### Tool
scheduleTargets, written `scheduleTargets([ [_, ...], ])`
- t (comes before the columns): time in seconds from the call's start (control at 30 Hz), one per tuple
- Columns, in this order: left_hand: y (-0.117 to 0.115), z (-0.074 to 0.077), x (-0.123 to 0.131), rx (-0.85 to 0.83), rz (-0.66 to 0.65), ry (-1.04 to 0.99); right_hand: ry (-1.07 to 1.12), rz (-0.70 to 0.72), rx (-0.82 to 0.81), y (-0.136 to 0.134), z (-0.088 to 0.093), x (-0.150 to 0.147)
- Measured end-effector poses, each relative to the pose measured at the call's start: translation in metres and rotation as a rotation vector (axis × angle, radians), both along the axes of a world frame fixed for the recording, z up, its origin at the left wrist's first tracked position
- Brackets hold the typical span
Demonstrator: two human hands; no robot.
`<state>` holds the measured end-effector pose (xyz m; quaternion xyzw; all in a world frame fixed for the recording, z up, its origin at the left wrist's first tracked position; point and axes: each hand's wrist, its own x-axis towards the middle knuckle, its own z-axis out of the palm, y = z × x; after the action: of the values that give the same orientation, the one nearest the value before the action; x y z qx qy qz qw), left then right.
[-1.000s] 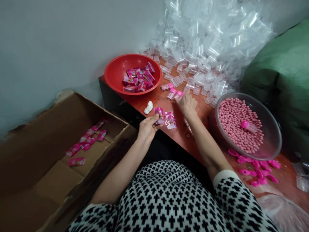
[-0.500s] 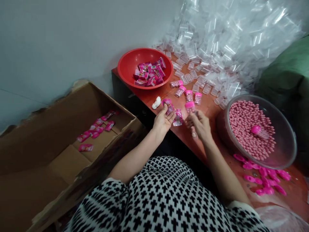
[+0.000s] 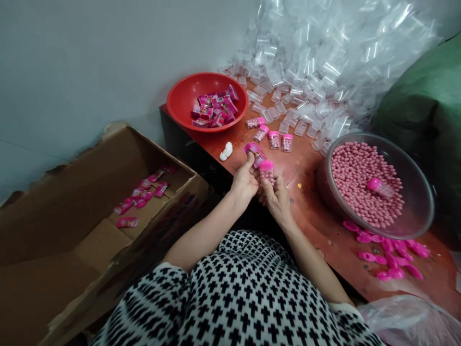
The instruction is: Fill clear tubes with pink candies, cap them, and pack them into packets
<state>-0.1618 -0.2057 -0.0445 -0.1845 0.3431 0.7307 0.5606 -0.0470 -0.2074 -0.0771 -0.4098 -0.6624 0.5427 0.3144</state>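
Note:
My left hand (image 3: 245, 183) is closed, thumb on top, on a pink printed wrapper (image 3: 255, 154) near the table's front edge. Close beside it, my right hand (image 3: 276, 199) grips a small clear jar (image 3: 267, 174) of pink candies with a pink lid, held upright against the wrapper. Some fingertips of both hands are hidden behind the jar. Just beyond stand two filled jars (image 3: 287, 142), and two more (image 3: 255, 123) lie tilted or on their sides. A white lump (image 3: 226, 151) rests left of the wrapper.
A red bowl (image 3: 173, 108) holds pink packets. Empty clear jars (image 3: 306, 113) are heaped at the back. On the right are a tub (image 3: 419, 211) of pink candies with a jar on top and loose pink lids (image 3: 391, 259). A cardboard box (image 3: 104, 245) with packets stands left.
My right hand has brought the filled jar leftward to the wrapper in my left hand. The flat wrapper that lay between the hands no longer shows on the table. The view has shifted slightly.

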Motion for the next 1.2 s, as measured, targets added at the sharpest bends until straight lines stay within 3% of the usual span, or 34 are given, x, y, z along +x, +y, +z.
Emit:
scheduleTargets([
  [0.27, -0.006, 0.004, 0.006, 0.148, -0.002, 0.290, 0.087, 0.042, -0.086, 0.002, -0.005, 0.000],
  [0.4, -0.009, 0.003, 0.002, 0.211, -0.105, 0.415, 0.134, 0.062, -0.104, 0.004, -0.006, 0.000],
  [0.57, -0.010, 0.006, -0.005, 0.151, -0.247, 0.440, 0.095, 0.018, -0.020, 0.004, -0.004, 0.001],
  [0.73, -0.010, 0.004, -0.010, 0.164, -0.334, 0.471, 0.206, 0.116, -0.194, 0.005, -0.001, 0.000],
  [0.87, -0.010, 0.001, -0.010, 0.170, -0.307, 0.627, 0.192, 0.031, -0.138, 0.005, -0.002, 0.000],
  [0.97, -0.011, 0.002, -0.007, 0.164, -0.309, 0.608, 0.173, -0.022, -0.073, 0.006, -0.001, 0.001],
  [1.1, -0.014, 0.004, -0.004, 0.194, -0.425, 0.537, 0.258, 0.065, -0.214, 0.012, 0.004, 0.002],
  [1.2, -0.017, 0.002, -0.005, 0.251, -0.544, 0.559, 0.324, 0.053, -0.296, 0.015, 0.005, 0.001],
])
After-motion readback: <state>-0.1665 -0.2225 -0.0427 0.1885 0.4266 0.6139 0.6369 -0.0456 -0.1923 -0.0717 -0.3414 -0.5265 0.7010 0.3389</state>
